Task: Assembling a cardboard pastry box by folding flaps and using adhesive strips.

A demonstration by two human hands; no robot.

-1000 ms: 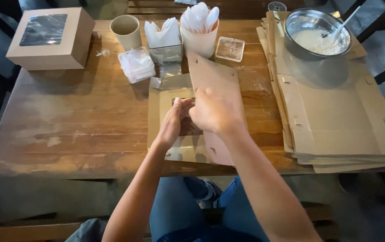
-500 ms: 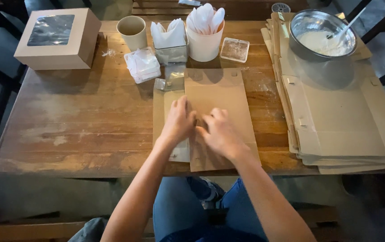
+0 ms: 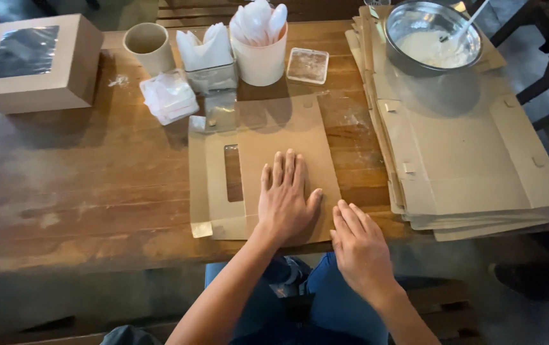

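A flat brown cardboard box blank with a window cut-out lies on the wooden table in front of me, one panel folded over. My left hand presses flat on that folded panel, fingers spread. My right hand rests open at the table's near edge, just right of the blank's lower corner, holding nothing.
A stack of flat cardboard blanks lies at the right, with a metal bowl of white paste on it. At the back stand a paper cup, a napkin holder, a tub of white spoons and a small lidded container. A finished windowed box sits far left.
Both hands have left the fold they were working above the blank. The panel now lies flat, the left hand is spread on it, and the right hand has drawn back to the table edge.
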